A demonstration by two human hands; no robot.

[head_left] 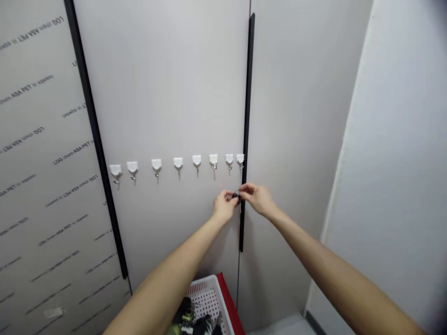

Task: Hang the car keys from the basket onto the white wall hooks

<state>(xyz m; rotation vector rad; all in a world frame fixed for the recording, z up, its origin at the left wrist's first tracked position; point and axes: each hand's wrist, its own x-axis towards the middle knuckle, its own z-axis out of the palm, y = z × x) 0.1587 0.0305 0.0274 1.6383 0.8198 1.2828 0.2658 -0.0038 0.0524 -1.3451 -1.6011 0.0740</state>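
My left hand [224, 204] pinches a small black item with a thin ring [236, 196], too small to name for certain. My right hand [257, 199] meets it from the other side, its thumb and forefinger closed at the ring. A short light piece hangs below the black item. Both hands are in front of the cabinet door, beside a long black handle [248, 93]. Just above them, the rightmost white adhesive hook [240, 158] sits close to that handle. Other white hooks, such as the leftmost hook [115, 170], form a row to the left.
Below my hands stands a white perforated basket [223, 302] holding several dark and green items [202, 323]. Something red [231, 304] lies along its right side. A second black handle [94, 135] runs down the left, beside a panel with printed lettering [38, 153]. A white wall [394, 153] rises at right.
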